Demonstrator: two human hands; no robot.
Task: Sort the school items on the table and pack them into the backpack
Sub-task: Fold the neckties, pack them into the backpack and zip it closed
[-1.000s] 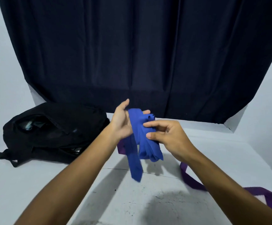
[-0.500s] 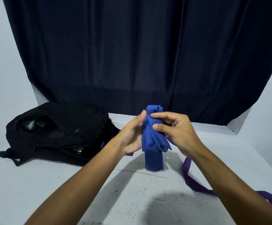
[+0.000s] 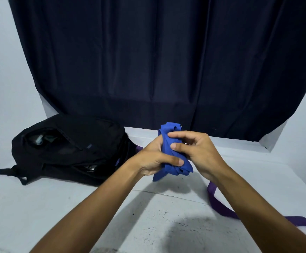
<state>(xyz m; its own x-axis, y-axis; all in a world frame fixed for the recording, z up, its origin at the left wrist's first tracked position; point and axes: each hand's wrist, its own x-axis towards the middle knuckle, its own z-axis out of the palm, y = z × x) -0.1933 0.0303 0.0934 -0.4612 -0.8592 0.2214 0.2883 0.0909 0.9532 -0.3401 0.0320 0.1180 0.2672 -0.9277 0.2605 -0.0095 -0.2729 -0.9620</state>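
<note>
A blue cloth strip (image 3: 168, 141), folded into a thick bundle, is held upright above the middle of the white table (image 3: 57, 207). My left hand (image 3: 154, 159) grips its lower part, thumb across the front. My right hand (image 3: 194, 150) pinches the upper part from the right with thumb and fingers. The black backpack (image 3: 72, 148) lies on its side at the left, its top opening unzipped with some items faintly visible inside. A purple strap (image 3: 219, 203) trails over the table to the right, partly hidden behind my right forearm.
A dark curtain (image 3: 157, 61) hangs behind the table. A black backpack strap (image 3: 4, 171) trails toward the left edge. Pale walls stand on both sides.
The hanging tail of the blue strip has been gathered up into the bundle. Both hands have closed in on it and shifted slightly right.
</note>
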